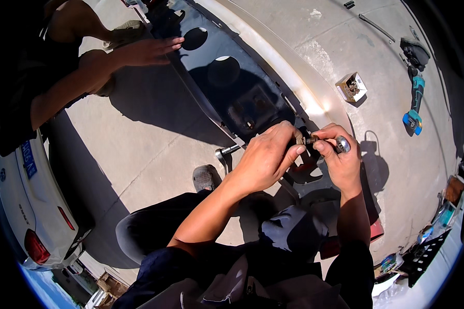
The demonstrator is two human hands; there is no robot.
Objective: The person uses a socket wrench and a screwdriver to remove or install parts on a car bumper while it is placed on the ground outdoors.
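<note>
My left hand point(268, 157) is closed, thumb and fingers pinching a small brownish metal fastener point(301, 140) whose exact kind is hard to make out. Facing it, my right hand point(340, 162) grips what looks like a ratchet point(342, 144) with a round silver head; its shaft end point(311, 139) meets the fastener. Both hands are over the near end of a long vehicle body panel point(252, 103), dark inside with round holes and a pale outer side point(299, 85). Left of my left hand, a chrome wrench point(226, 153) sits by the panel's edge.
Another person's hand point(157, 51) rests on the panel's far left edge. Right of the panel, a small open box point(351, 87) of metal fasteners and a teal cordless power tool point(416, 95) lie on the concrete. A white car point(41, 206) stands at the left.
</note>
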